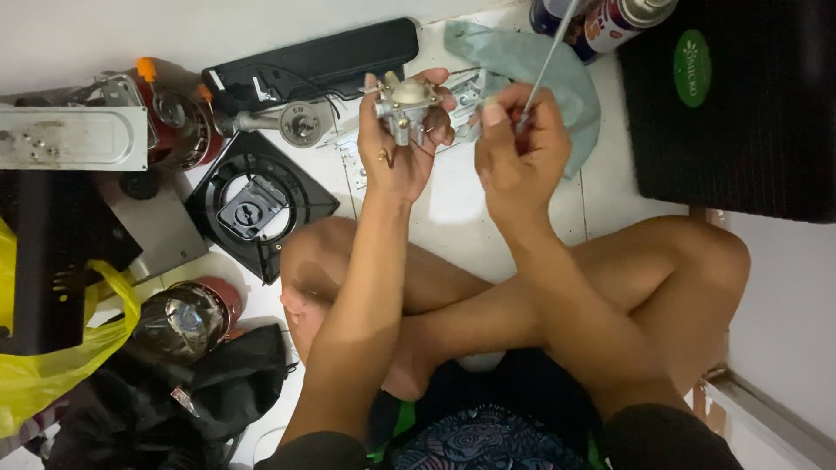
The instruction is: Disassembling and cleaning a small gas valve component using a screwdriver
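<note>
Above our crossed legs, over the white tiled floor (453, 209), we hold a small metal carburettor (407, 106) up in our left hand (396, 148), fingers wrapped closed around its lower body with the thumb on one side. Our right hand (518, 152) is pinched shut on a thin white rod (544, 65), which runs up and to the right toward the spray cans (610, 19) at the far edge of the floor; whether it joins one of them we cannot tell. We judge that we are in the middle of cleaning or probing the part, with the rod's lower end hidden behind our fingers, just beside the carburettor's right face. The next move seems to call for steady aim: the rod's tip has to meet a small opening while the left hand keeps the body from turning. The carburettor stands roughly upright, domed top toward the far edge, its long axis running away from us. A teal cloth (540, 70) lies beneath the right hand, and a black square burner plate (257, 200) sits to the left.
</note>
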